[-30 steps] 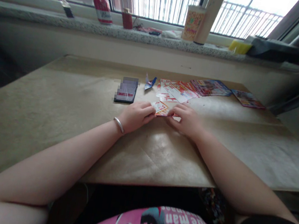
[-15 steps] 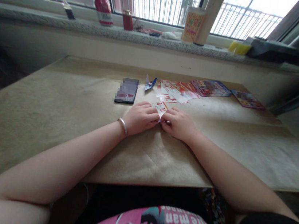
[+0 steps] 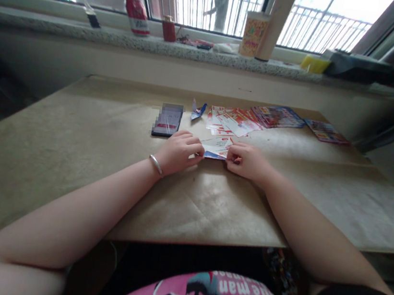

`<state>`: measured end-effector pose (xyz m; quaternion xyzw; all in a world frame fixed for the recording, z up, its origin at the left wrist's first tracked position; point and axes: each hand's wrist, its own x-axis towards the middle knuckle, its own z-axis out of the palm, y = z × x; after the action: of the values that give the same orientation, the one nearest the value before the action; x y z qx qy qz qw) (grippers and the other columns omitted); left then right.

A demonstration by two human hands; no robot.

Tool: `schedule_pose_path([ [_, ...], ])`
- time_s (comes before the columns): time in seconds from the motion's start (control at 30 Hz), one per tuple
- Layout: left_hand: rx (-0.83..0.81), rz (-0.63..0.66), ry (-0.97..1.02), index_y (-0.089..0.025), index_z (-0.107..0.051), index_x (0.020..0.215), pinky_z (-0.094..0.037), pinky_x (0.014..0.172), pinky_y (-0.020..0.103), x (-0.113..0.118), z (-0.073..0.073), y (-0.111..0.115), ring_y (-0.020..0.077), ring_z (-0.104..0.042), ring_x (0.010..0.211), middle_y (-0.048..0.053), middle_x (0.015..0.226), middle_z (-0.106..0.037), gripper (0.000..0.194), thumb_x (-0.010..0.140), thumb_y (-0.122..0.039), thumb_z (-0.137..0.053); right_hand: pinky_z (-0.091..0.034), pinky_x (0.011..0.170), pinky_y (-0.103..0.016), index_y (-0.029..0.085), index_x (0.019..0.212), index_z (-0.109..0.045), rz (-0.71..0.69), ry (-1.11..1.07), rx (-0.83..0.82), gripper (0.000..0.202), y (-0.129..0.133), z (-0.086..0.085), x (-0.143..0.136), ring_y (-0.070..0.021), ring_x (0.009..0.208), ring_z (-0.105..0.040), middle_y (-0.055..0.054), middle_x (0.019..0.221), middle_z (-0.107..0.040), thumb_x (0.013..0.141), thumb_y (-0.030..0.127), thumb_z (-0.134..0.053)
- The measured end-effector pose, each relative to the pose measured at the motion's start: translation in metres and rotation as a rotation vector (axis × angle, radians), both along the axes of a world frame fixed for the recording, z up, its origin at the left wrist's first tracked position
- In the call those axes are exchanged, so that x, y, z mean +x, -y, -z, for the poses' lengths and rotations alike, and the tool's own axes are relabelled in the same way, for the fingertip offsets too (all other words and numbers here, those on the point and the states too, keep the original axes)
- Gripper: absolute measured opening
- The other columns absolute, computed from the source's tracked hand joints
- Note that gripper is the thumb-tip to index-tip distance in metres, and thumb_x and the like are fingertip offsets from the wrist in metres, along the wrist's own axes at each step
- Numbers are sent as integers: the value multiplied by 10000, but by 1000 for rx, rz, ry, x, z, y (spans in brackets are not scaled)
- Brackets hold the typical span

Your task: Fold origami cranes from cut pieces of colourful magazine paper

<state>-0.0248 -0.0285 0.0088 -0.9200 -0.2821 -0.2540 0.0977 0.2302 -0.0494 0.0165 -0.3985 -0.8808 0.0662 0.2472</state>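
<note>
Between my two hands lies a printed sheet of paper (image 3: 215, 146), white on most of its face with a blue strip folded up along the near edge. My left hand (image 3: 183, 152) pinches the left end of that edge. The right end is gripped by my right hand (image 3: 248, 162), its fingers curled in. Just beyond my left hand rests a phone (image 3: 168, 120) with its screen lit. A small folded blue paper figure (image 3: 198, 111) stands to the right of the phone.
Loose red and white printed sheets (image 3: 234, 122) overlap beyond my hands. Colourful leaflets (image 3: 277, 116) lie farther right, with another leaflet (image 3: 326, 131) near the table's (image 3: 55, 148) right side. The windowsill (image 3: 106, 38) holds a red can (image 3: 137, 17) and a patterned cup (image 3: 254, 34).
My hands have moved apart along the paper's near edge, left hand leftward and right hand rightward. More of the sheet and its blue folded strip now shows. A figure appears outside the window.
</note>
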Motion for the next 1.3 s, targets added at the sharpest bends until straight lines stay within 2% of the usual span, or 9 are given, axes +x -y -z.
schedule_pose_path([
  [0.27, -127, -29, 81, -176, -621, 791, -470, 756, 297, -12, 4, -11, 164, -593, 792, 44, 857, -657, 134, 873, -264, -561, -376, 611, -249, 192, 665, -550, 20, -3, -53, 72, -13, 9, 15, -144, 662, -505, -18, 696, -564, 718, 166, -590],
  [0.33, -149, -17, 108, -174, -635, 893, -490, 810, 315, -11, 5, -10, 179, -600, 880, 61, 941, -657, 133, 894, -262, -535, -386, 626, -253, 188, 697, -579, 8, 14, -61, 53, -13, 10, 11, -149, 680, -525, -23, 716, -590, 745, 185, -601],
  [0.47, -157, 53, 17, -206, -622, 1182, -467, 974, 394, -6, 5, -4, 223, -560, 1081, 77, 1153, -648, 292, 930, -314, -522, -419, 699, -276, 197, 810, -661, -7, 65, -17, 73, -6, 10, -2, -178, 796, -586, -49, 846, -664, 812, 243, -604],
  [0.63, -155, 78, -144, -269, -636, 1246, -392, 1086, 476, -3, 7, -1, 281, -462, 1262, 60, 1376, -556, 338, 944, -354, -509, -453, 800, -322, 211, 865, -712, -38, 112, 58, 157, -4, 10, -8, -200, 868, -609, -58, 868, -699, 873, 265, -565],
  [0.8, -208, 117, -122, -256, -676, 1170, -441, 1039, 431, -7, 9, -6, 232, -566, 1163, 62, 1279, -631, 289, 946, -317, -504, -473, 837, -386, 212, 844, -725, 65, -18, 166, 147, -12, 12, 5, -214, 829, -599, -56, 858, -711, 849, 211, -577],
  [0.97, -260, 133, -83, -216, -700, 1010, -484, 963, 382, -7, 8, -7, 199, -635, 1043, 51, 1112, -705, 208, 929, -270, -517, -472, 939, -431, 240, 903, -730, 91, -128, 195, 163, -18, 18, 14, -233, 990, -606, -57, 1003, -710, 823, 184, -599],
  [1.13, -215, 71, -116, -248, -626, 1247, -427, 1043, 440, -4, 5, -3, 238, -558, 1194, 77, 1286, -625, 332, 957, -324, -485, -439, 1023, -487, 216, 1034, -726, 149, -107, 171, 255, -21, 24, 12, -266, 1139, -568, -103, 1243, -648, 811, 184, -606],
  [1.2, -220, 36, -155, -274, -635, 1240, -407, 1057, 471, -4, 4, -2, 253, -544, 1216, 63, 1314, -612, 330, 966, -350, -466, -433, 1036, -491, 207, 1041, -727, 131, -88, 151, 261, -21, 25, 11, -272, 1147, -564, -103, 1216, -667, 806, 189, -615],
  [1.3, -273, 8, -175, -223, -679, 1124, -427, 1040, 441, -6, 3, -2, 242, -577, 1166, 62, 1250, -652, 286, 946, -330, -483, -417, 1054, -501, 228, 1028, -725, 110, -85, 156, 232, -22, 25, 11, -268, 1149, -562, -78, 1192, -682, 822, 224, -619],
])
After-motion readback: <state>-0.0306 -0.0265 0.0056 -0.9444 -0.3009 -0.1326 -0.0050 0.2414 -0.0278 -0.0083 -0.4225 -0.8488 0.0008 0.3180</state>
